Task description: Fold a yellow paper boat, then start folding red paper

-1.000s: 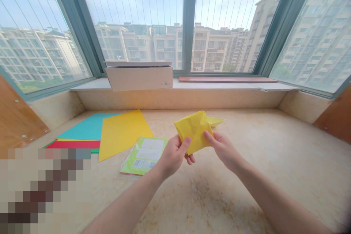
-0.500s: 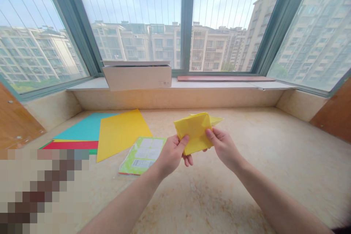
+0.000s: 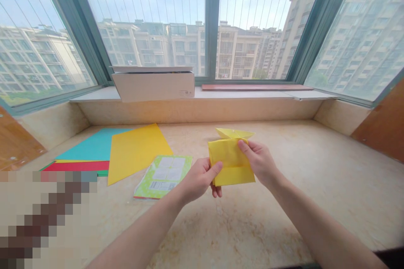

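Yellow folded paper square (image 3: 232,159), just one, held up above the beige stone ledge (image 3: 318,155): left hand (image 3: 200,175) pinches its left side, right hand (image 3: 260,159) grips its upper right corner, one flat green-and-white packet (image 3: 164,174) lies nearby.

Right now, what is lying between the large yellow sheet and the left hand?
The green patterned packet lies there, between the large yellow sheet and the left hand, which holds the folded yellow paper; the head view shows this.
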Tool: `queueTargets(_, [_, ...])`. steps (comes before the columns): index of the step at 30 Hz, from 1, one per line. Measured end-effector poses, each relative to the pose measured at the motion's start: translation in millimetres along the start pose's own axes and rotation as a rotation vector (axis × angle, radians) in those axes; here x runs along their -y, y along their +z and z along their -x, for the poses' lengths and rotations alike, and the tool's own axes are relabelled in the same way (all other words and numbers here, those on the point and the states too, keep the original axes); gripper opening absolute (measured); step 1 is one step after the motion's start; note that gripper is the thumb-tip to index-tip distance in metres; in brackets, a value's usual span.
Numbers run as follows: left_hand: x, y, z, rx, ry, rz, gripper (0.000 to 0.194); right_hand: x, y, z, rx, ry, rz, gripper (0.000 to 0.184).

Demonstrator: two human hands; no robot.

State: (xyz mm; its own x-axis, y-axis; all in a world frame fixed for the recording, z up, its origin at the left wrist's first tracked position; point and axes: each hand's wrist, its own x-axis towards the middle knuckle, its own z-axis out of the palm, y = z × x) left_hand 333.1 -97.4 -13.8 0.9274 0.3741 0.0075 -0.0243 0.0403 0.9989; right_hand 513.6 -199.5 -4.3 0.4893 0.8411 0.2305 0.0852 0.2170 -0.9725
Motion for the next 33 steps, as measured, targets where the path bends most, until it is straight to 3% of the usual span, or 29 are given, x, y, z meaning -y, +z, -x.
queueTargets(6, [-3.9, 5.5, -0.7, -0.140, 0.034, 0.090, 0.051, -9.1, 0.3, -1.6, -0.079, -0.048, 0.110, 0.058])
queueTargets(9, [-4.2, 6.8, -3.4, -0.304, 0.039, 0.183, 0.046, -10.0, -2.9, 0.0, -0.140, -0.328, 0.360, 0.065])
queueTargets(11, [-5.2, 6.9, -4.0, -0.375, 0.045, 0.267, 0.045, -10.3, -4.8, 2.9, -0.019, -0.537, 0.551, 0.064])
queueTargets(13, [-6.4, 6.7, -3.4, -0.345, 0.075, 0.352, 0.047, -11.5, -5.7, 5.6, 0.149, -0.628, 0.649, 0.055])
queueTargets(15, [-7.2, 6.3, -2.2, -0.239, 0.118, 0.423, 0.051, -13.8, -5.8, 7.0, 0.206, -0.642, 0.665, 0.044])
queueTargets(19, [-7.6, 6.6, 0.1, -0.097, 0.175, 0.448, 0.057, -16.4, -5.7, 5.7, 0.133, -0.658, 0.565, 0.030])
queueTargets(21, [-8.6, 6.4, 1.4, -0.119, 0.217, 0.429, 0.059, -15.2, -5.7, 5.0, 0.093, -0.653, 0.528, 0.029])
queueTargets(25, [-11.4, 1.0, 2.7, -0.207, 0.314, 0.335, 0.093, -10.3, -7.3, 4.6, 0.025, -0.607, 0.469, 0.033])
queueTargets(26, [-11.8, -1.4, 2.4, -0.212, 0.325, 0.285, 0.093, -9.0, -8.2, 4.4, 0.021, -0.600, 0.458, 0.034])
queueTargets(30, [-11.9, -10.2, 0.1, -0.220, 0.371, 0.093, 0.046, -4.2, -13.8, 2.9, 0.035, -0.600, 0.423, 0.035])
queueTargets(33, [-12.4, -12.2, 0.5, -0.194, 0.371, 0.055, 0.032, -1.7, -17.3, 2.1, 0.063, -0.605, 0.415, 0.036])
